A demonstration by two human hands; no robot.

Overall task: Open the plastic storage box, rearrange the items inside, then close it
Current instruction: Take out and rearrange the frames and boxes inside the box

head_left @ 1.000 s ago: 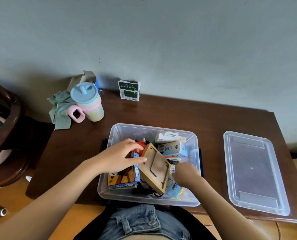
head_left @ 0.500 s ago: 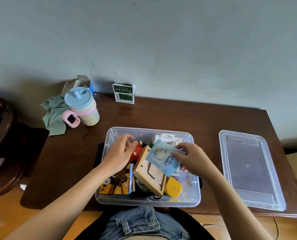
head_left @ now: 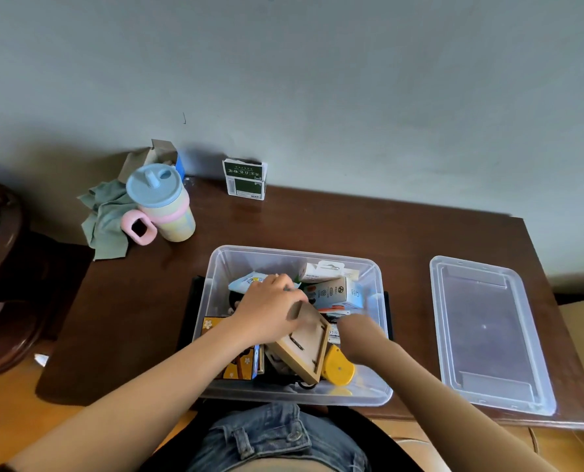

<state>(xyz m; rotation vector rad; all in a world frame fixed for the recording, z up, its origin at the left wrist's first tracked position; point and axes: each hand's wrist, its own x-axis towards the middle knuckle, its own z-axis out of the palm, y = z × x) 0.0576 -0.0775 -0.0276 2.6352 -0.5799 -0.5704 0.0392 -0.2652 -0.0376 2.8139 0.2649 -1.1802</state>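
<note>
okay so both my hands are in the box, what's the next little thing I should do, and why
Probably lay the wooden frame flat. It leans tilted across the other items in the box, likely too high for the lid, which lies off on the table. Your left hand is already on the frame.

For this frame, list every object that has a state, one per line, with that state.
storage box: open, lid off, items inside
lid: off, lying flat on the table right of the box
wooden frame: tilted, leaning in the box
sippy cup: upright, lid on
green carton: upright by the wall, top torn open
left hand: in the box, over the frame
right hand: blurred, grip unclear
</note>
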